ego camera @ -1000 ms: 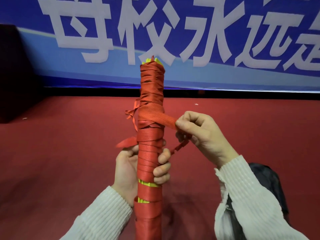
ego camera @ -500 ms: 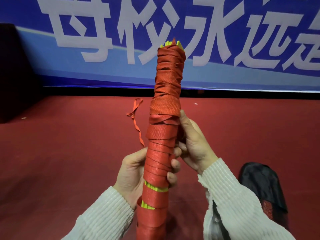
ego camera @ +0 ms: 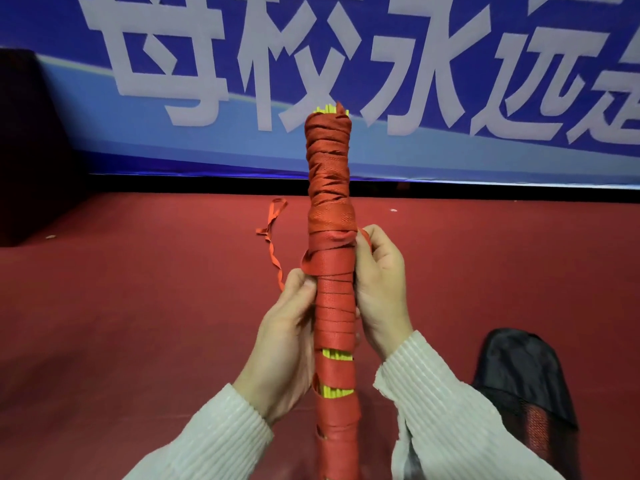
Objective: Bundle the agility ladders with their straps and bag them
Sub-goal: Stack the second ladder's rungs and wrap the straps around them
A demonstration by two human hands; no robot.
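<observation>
Far left, a dark block (ego camera: pixel 31 140) stands at the back-left edge of the red floor (ego camera: pixel 138 306), w/ the blue banner (ego camera: pixel 485 81) behind. Our left hand (ego camera: pixel 284 344) grips the agility ladder bundle (ego camera: pixel 334 271) around its middle, thumb on the front, other fingers hidden behind. A thin strap tail (ego camera: pixel 272 233) trails off the bundle's left side, hanging free over the floor. The bundle stands near upright btwn both hands, yellow rungs (ego camera: pixel 336 355) peeking thru gaps in the red wrap. A sec ago our right hand (ego camera: pixel 379 289) was pulling the strap end out taut to the right; now that length is laid round the bundle and the right hand presses against its right side, fingers curled, pinching what looks like the strap end at the top. We judge wrapping is nearly done: securing the end is next, then bagging. The black mesh bag (ego camera: pixel 519 386) lies on the floor near the front-right edge, not yet used.
</observation>
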